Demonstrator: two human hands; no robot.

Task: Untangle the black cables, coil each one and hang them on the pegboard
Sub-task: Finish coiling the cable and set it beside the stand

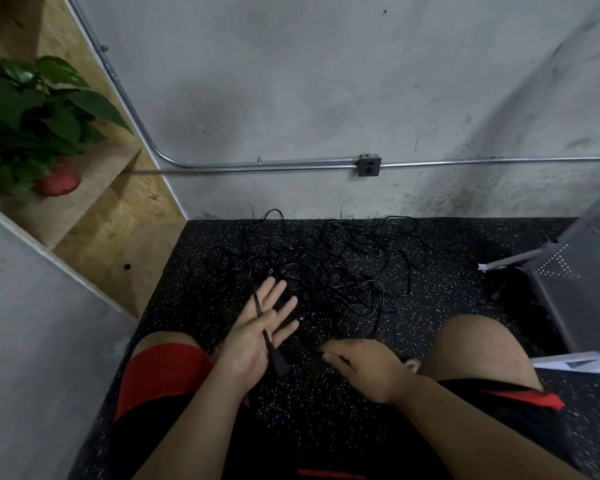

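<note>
Where the wooden steps (118, 216) and a potted plant (32, 112) fill the far left, nothing of the task lies; the work begins at the left grip (260, 334), held palm up above the floor (430, 327) with its fingers straight and spread, closing on nothing; one cable end (262, 320) simply lies across the palm, its moulded plug (280, 364) hanging off the heel of the hand. Just beyond those fingertips the black cables (326, 268) sprawl on the floor in a loose heap between the person's knees and the foot of the wall, loops crossing over and under each other. They look thin, light and limp; I judge they will sag and trail rather than hold a shape, and a hard pull on any strand would likely cinch the crossings tighter. The plug is the stiff, thick part and the sensible place to take hold; from there the cord can be fed back through the loops, end first; the jacket looks smooth, so a light pinch should let it slide through the fingers. Further right, the right grip (364, 368) hovers low with its fingers curled inward; whether it pinches a strand I cannot tell, black cord being lost against the dark speckled floor. At the far right stands a tilted grey perforated panel (586, 282), which I take for the pegboard; no cable hangs on the part in view.
</note>
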